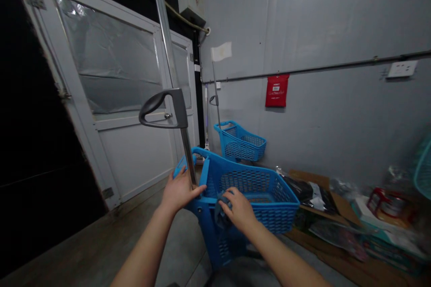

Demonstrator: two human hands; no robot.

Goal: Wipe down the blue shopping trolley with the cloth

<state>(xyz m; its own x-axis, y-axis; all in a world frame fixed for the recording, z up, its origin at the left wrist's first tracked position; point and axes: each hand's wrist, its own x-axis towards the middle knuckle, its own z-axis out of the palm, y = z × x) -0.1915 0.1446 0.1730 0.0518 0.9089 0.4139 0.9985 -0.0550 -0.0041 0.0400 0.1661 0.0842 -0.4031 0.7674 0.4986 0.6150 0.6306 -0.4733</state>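
Note:
A small blue plastic shopping cart (pixel 284 208) with a mesh basket stands in front of me. A metal pole (pixel 188 157) rises from its left end, carrying a grey loop handle (pixel 180 107). My left hand (pixel 178 192) grips the cart's left end at the foot of the pole, its thumb stretched toward the basket; its other fingers are partly hidden. In my right hand (pixel 238 208) is a bunched grey-blue cloth (pixel 220 217), pressed to the near rim of the basket. The fingers curl over the cloth and cover part of it.
A second blue cart (pixel 244 143) with a white flag (pixel 221 51) stands by the grey wall. White double doors (pixel 134 157) are at left. Cardboard (pixel 343 206) and plastic-wrapped goods lie on the floor at right. A red pouch (pixel 277 91) hangs on the wall.

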